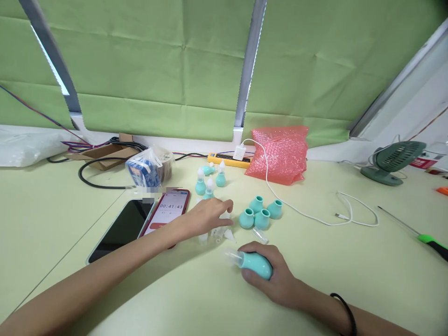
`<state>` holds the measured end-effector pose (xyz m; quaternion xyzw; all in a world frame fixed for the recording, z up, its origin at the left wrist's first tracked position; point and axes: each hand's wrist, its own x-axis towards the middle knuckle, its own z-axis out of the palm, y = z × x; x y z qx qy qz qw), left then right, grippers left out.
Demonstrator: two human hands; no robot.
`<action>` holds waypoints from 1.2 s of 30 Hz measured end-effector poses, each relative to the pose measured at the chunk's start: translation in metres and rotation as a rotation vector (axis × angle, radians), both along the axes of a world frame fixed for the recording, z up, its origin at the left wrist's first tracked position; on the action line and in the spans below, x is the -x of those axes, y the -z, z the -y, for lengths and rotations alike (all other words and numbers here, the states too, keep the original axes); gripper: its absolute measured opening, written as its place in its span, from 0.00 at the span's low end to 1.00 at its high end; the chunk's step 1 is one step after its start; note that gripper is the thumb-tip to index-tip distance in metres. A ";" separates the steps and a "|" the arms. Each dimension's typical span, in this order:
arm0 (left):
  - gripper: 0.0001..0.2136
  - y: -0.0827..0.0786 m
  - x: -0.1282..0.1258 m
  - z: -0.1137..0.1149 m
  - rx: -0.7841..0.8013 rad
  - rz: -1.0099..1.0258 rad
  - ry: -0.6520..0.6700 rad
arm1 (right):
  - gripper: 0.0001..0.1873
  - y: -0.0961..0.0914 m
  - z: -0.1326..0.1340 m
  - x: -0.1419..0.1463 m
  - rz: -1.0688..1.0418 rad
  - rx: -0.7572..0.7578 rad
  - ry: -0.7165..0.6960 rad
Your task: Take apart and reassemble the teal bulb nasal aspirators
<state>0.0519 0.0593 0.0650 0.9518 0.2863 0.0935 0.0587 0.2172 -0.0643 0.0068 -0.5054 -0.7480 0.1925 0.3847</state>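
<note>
My right hand (276, 275) is wrapped round a turquoise bulb nasal aspirator (257, 265), lying sideways with its clear tip pointing left. My left hand (212, 215) reaches over a group of small clear plastic parts (217, 233), thumb and forefinger apart and nothing visible between them. Some of those parts are hidden beneath it. Several bulbs with clear tips, one of them an upright aspirator (220, 178), stand behind my left hand, and another lies on its side. To the right, a group of open-mouthed turquoise bulbs (262, 219) stands near a clear tube (260, 235).
Two phones lie left of the parts: a dark one (122, 228) and a red-cased one (168, 210) showing a timer. Behind are a bagged blue item (143, 170), a yellow power strip (229, 161) and pink bubble wrap (280, 156). A white cable (315, 221), screwdriver (425, 239) and fan (392, 161) occupy the right.
</note>
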 end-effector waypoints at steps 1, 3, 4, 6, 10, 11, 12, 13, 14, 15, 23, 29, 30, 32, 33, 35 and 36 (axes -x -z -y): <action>0.08 -0.001 0.000 0.000 0.005 0.002 0.006 | 0.11 0.000 -0.002 0.000 -0.034 0.071 0.002; 0.06 -0.006 0.000 0.003 0.008 0.009 0.011 | 0.10 -0.003 -0.006 0.000 -0.160 0.244 -0.027; 0.07 -0.011 0.000 0.005 0.015 0.013 0.021 | 0.11 -0.004 -0.008 0.001 -0.253 0.327 -0.052; 0.10 -0.020 0.000 0.010 0.082 0.026 0.078 | 0.14 -0.008 -0.011 0.002 -0.455 0.443 -0.100; 0.09 -0.029 0.000 0.021 0.214 0.152 0.184 | 0.16 -0.009 -0.012 0.003 -0.668 0.520 -0.163; 0.11 -0.029 -0.001 0.023 0.167 0.184 0.194 | 0.17 -0.008 -0.013 0.002 -0.689 0.545 -0.176; 0.14 -0.028 -0.002 0.026 0.096 0.198 0.215 | 0.18 -0.006 -0.013 0.002 -0.705 0.569 -0.186; 0.15 -0.027 -0.003 0.028 0.018 0.191 0.249 | 0.18 -0.004 -0.013 0.001 -0.716 0.591 -0.195; 0.14 -0.025 -0.004 0.029 -0.058 0.168 0.289 | 0.19 -0.003 -0.014 0.000 -0.725 0.605 -0.198; 0.12 -0.024 -0.005 0.031 -0.130 0.137 0.325 | 0.19 -0.001 -0.014 -0.001 -0.734 0.615 -0.199; 0.10 -0.022 -0.006 0.031 -0.539 -0.004 0.402 | 0.21 -0.004 -0.018 -0.003 -0.845 0.705 -0.211; 0.12 -0.023 -0.009 0.035 -0.539 -0.036 0.463 | 0.21 -0.006 -0.019 -0.004 -0.891 0.750 -0.231; 0.13 -0.023 -0.010 0.036 -0.533 -0.034 0.473 | 0.21 -0.006 -0.019 -0.004 -0.897 0.752 -0.226; 0.13 -0.023 -0.010 0.036 -0.525 -0.028 0.477 | 0.20 -0.004 -0.020 -0.004 -0.895 0.749 -0.207; 0.12 -0.023 -0.010 0.036 -0.511 -0.029 0.471 | 0.21 -0.003 -0.020 -0.004 -0.884 0.744 -0.196; 0.11 -0.025 -0.009 0.035 -0.449 -0.037 0.442 | 0.21 -0.002 -0.019 -0.004 -0.840 0.730 -0.180; 0.10 -0.026 -0.008 0.035 -0.411 -0.044 0.424 | 0.21 -0.001 -0.019 -0.005 -0.814 0.721 -0.174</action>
